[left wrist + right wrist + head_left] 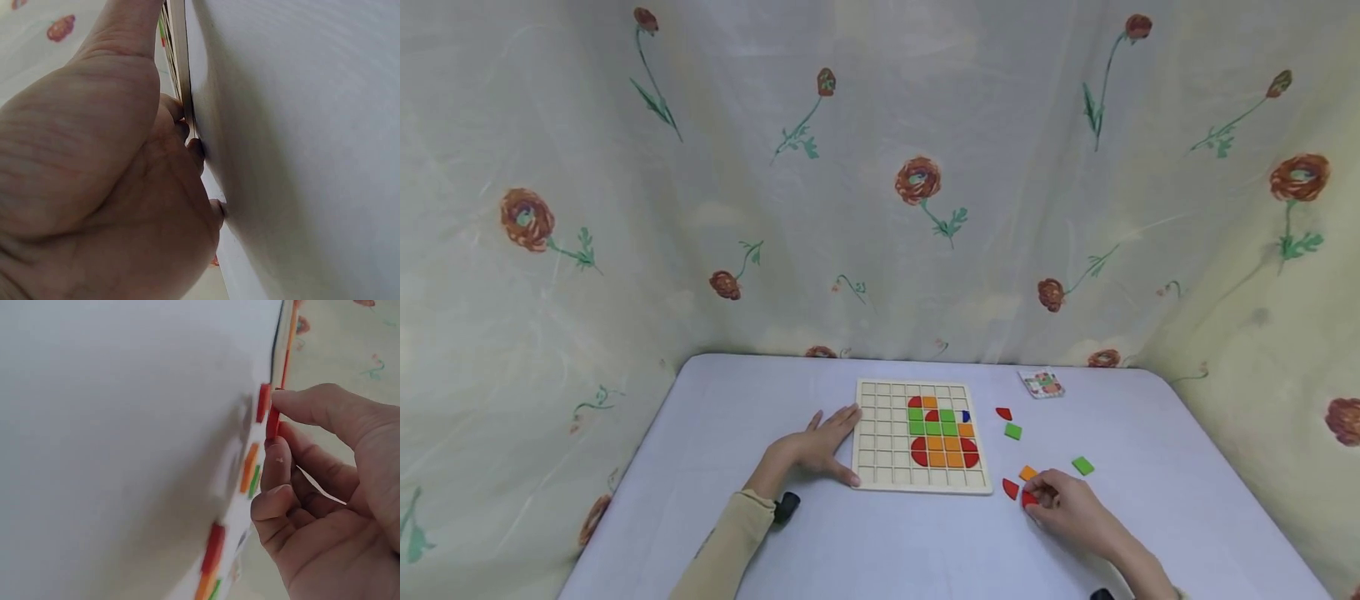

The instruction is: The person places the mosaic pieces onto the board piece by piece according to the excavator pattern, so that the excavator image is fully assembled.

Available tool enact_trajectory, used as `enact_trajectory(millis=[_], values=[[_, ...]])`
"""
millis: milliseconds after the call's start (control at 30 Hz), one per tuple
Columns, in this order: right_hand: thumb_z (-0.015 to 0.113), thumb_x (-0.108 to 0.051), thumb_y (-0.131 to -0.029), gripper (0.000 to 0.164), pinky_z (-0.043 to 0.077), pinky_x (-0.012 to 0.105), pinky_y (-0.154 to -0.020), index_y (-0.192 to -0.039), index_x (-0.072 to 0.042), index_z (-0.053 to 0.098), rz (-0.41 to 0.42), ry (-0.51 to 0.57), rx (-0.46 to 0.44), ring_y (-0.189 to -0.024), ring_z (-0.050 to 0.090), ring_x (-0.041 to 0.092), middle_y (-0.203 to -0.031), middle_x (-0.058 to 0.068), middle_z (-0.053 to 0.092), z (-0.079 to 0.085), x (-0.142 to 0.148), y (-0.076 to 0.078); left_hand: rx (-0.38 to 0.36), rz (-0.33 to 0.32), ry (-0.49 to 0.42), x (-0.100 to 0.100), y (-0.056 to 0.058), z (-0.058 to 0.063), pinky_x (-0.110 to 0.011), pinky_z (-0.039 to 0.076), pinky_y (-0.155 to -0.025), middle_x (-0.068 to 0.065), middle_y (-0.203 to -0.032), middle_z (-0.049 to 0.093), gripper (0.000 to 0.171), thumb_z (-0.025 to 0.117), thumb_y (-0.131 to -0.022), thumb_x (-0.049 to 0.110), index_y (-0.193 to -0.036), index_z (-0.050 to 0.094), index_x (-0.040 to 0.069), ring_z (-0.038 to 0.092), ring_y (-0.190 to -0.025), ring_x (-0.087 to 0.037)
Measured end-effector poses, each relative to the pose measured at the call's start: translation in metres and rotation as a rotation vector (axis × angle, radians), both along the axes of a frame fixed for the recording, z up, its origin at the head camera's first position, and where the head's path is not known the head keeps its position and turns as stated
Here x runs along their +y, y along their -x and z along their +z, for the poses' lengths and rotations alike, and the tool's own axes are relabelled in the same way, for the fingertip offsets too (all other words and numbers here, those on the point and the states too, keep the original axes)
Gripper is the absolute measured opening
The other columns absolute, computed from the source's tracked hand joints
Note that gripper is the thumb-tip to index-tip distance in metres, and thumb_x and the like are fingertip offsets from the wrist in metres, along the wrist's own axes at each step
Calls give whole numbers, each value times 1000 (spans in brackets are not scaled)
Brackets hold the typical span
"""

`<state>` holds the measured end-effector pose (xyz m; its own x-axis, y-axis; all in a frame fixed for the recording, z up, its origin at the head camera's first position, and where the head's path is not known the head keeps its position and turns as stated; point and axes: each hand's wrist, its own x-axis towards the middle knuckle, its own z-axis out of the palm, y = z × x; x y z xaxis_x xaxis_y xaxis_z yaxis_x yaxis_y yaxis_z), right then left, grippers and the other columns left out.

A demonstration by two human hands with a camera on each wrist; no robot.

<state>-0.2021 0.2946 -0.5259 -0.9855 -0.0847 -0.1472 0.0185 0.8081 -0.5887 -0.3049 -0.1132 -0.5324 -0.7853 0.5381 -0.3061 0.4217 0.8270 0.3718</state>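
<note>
"Why does the left hand (820, 448) lie out flat, across from the pinch?"

"To steady the board (883, 457), I'd guess. It sits between the two hands, with those fingertips at its side edge and the thumb by the near corner, so a push from the other side would meet something. The coloured pieces (933, 428) seated in it are on the half nearer the pinch."

"And the bits around the right hand (1063, 504)?"

"Handy there, I'd say, all within short reach. A second red piece (1011, 488) lies just beside the pinch, toward the board. An orange piece (1027, 472) peeks out just beyond the fingers, and a green piece (1082, 465) lies past the knuckles, away from the board. The picture card (1044, 383) is well beyond the lot, perhaps so it can be glanced at without being in the way."

"What has the right hand got, then?"

"A red piece (273, 422). Thumb and fingertips are closed down on it, with no more gap than the piece fills; the spare fingers curl below."

"Off the table (925, 550)?"

"Can't tell from here."

"And the left grips nothing?"

"Nothing. Fingers straight and spread, only touching the board."
</note>
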Motion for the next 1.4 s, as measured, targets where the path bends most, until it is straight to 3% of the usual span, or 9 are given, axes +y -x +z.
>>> enact_trajectory(millis=[167,333,600,767,1000,1233,1400], values=[[77,-12,-81,25,47,21,-61,-102,-8,66,32,23,43,-77,52,13,-85,-1,61,11,-19,22,3,2,1,0,1,-1,-54,0,-121,-4,-164,1,124,70,-69,70,-157,4,13,0,-152,-22],[75,-15,-84,24,47,21,-61,-105,-9,65,78,61,87,-81,52,15,-90,0,62,13,-37,56,-5,5,-9,-1,1,-4,-53,0,-121,-5,-164,2,124,70,-69,70,-156,4,12,1,-152,-22],[72,-17,-86,21,48,24,-68,-104,-8,66,111,91,102,-83,54,17,-93,4,65,6,-62,119,-6,6,-26,0,-2,-6,-53,0,-121,-6,-164,3,123,71,-70,69,-156,6,11,2,-152,-23],[71,-17,-87,19,52,24,-68,-102,-6,67,113,106,82,-78,57,16,-92,5,66,-2,-71,147,5,1,-14,2,-2,-7,-52,0,-121,-5,-164,4,122,70,-70,70,-156,6,12,2,-152,-22],[69,-17,-89,16,48,25,-72,-103,-8,69,97,110,22,-82,55,17,-93,5,65,-10,-75,162,4,-5,-8,3,-2,-7,-52,0,-122,-5,-164,3,123,70,-69,71,-156,6,12,2,-152,-21],[65,-12,-91,15,47,29,-76,-104,-9,72,99,96,42,-86,54,19,-98,6,66,-8,-80,170,1,-1,-7,1,1,-4,-51,-1,-122,-5,-164,1,124,71,-69,70,-156,4,13,1,-152,-21],[65,-14,-91,15,46,26,-74,-104,-9,71,77,126,7,-86,54,20,-98,7,66,-7,-85,173,3,3,2,0,2,-4,-51,0,-122,-4,-164,1,125,70,-68,71,-157,4,12,1,-152,-21]])
